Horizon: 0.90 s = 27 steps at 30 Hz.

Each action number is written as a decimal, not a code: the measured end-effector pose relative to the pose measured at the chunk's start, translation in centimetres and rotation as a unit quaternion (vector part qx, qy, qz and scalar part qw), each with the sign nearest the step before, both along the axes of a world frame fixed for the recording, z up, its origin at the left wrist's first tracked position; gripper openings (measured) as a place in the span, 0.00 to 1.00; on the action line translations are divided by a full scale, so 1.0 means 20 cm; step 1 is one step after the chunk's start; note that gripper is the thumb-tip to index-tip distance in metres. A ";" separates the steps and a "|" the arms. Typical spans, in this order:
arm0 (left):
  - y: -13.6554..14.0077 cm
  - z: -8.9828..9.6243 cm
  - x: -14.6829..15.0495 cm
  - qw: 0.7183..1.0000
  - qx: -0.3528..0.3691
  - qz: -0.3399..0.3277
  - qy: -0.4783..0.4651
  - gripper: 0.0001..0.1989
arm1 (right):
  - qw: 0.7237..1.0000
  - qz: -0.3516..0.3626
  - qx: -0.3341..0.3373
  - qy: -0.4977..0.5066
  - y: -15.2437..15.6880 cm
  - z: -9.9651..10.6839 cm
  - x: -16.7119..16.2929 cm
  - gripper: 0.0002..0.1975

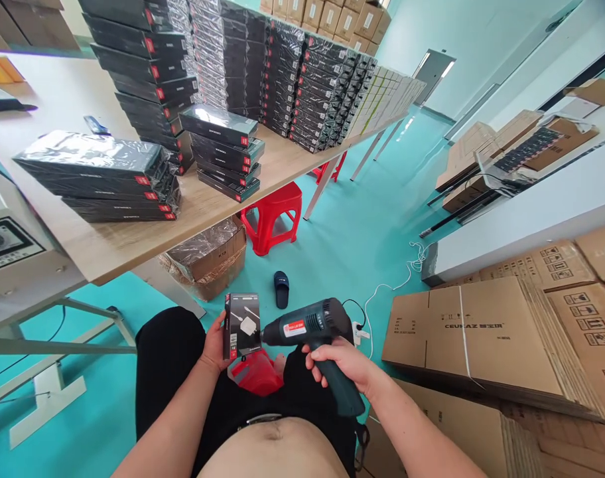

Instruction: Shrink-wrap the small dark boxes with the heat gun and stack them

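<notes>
My left hand (pixel 215 344) grips a small black retail box (pixel 243 324) by its left edge. Printed on the box face are a white charger and cable, with red marks at the side. Wrapped around the handle of a dark heat gun (pixel 305 324) is my right hand (pixel 339 362). The gun's nozzle points left and sits at the box's right edge; whether the two touch I cannot tell. On the wooden table (pixel 133 249) ahead stand a short stack of black boxes (pixel 225 156) and a film-wrapped stack of similar boxes (pixel 96 176).
Tall rows of wrapped black boxes (pixel 277 79) line the table's back. Below are a red stool (pixel 275 209), a carton (pixel 207 259) and a slipper (pixel 281 290). Flattened cardboard (pixel 471 325) is piled at the right. A white cord (pixel 382 287) crosses the floor.
</notes>
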State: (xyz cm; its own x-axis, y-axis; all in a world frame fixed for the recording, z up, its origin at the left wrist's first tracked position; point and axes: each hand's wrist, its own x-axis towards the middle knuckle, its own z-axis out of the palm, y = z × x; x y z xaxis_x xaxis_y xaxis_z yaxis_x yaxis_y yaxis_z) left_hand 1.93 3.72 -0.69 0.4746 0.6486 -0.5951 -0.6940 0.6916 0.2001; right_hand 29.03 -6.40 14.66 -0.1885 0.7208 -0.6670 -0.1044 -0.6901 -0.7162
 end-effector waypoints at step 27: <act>0.06 -0.09 0.00 0.988 -0.051 0.137 0.041 0.09 | 0.998 -0.017 0.043 0.043 0.02 0.04 -0.21 0.15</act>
State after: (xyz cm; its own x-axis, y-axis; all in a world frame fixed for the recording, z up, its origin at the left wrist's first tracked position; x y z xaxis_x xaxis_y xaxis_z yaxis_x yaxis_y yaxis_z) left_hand 1.91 4.82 -2.46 0.2370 0.6805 -0.6934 -0.8420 0.4999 0.2029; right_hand 24.88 -6.02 15.46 -0.2164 0.7818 -0.5848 -0.1897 -0.6212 -0.7603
